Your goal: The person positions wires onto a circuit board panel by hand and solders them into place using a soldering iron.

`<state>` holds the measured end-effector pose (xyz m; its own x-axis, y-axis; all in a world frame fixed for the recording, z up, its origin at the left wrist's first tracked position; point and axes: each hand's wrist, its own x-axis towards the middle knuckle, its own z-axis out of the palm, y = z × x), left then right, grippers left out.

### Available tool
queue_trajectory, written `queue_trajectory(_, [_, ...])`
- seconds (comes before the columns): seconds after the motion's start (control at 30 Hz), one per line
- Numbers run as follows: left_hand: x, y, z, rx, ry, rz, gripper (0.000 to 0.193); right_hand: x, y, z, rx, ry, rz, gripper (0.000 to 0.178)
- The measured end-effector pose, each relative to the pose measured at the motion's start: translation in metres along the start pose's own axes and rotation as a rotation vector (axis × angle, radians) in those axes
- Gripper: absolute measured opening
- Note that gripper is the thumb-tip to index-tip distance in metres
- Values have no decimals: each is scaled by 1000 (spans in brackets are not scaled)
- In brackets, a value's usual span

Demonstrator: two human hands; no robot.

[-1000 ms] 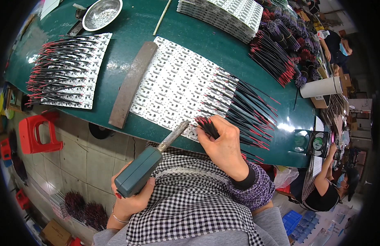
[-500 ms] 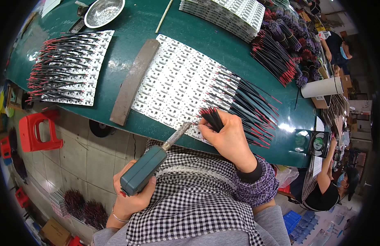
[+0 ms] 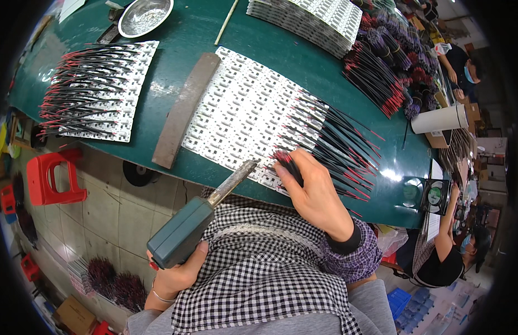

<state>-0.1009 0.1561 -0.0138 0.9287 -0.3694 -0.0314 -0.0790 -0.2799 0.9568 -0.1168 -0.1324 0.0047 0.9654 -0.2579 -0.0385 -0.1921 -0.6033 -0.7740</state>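
Note:
My left hand [image 3: 182, 273] is wrapped round a dark green soldering iron [image 3: 183, 231]. The iron's long metal tip points up and right, ending at the near edge of a white circuit board panel [image 3: 236, 106]. Close to that tip, my right hand [image 3: 317, 192] is closed on a bunch of black wires [image 3: 288, 165] with red ends. Rows of soldered-looking wires [image 3: 331, 139] run along the panel's right side and hang over to the right. Whether the iron's tip touches the board, I cannot tell.
A brown bar [image 3: 186, 111] lies along the panel's left edge. Farther left is another wired panel [image 3: 130, 92], with a metal bowl [image 3: 146, 17] behind it. Stacked panels [image 3: 309, 25] and wire bundles [image 3: 376, 78] stand at the back right. A red stool [image 3: 55, 176] is on the floor. Two people are at the right.
The soldering iron has drawn back slightly, down and left, with my left hand. My right hand has turned a little, the wire bunch tilting with it.

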Motion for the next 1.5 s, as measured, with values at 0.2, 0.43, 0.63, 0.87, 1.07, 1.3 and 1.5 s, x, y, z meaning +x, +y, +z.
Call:
queue_trajectory(0.2, [1, 1, -1, -56, 10, -48, 25, -18, -9, -5, -60, 224, -147, 15])
queue_trajectory(0.43, [-7, 0, -9, -107, -129, -102, 43, -18, -8, 9, 107, 123, -25, 21])
queue_trajectory(0.63, [-6, 5, -2, -82, -7, -83, 24, -15, -3, 16, 52, 104, 5, 16])
queue_trajectory(0.87, [2, 1, -1, -31, -52, 2, 24, -15, 3, 22, -8, 122, -38, 17])
queue_trajectory(1.07, [2, -2, 2, -18, -88, 25, 23, -14, 7, 25, -5, 137, -78, 17])
queue_trajectory(1.3, [6, 10, -2, 36, -163, -63, 21, -13, 4, 25, -28, 144, -78, 12])
queue_trajectory(1.5, [-5, -1, -3, 43, -86, -57, 25, -14, 4, 24, -31, 123, -62, 18])
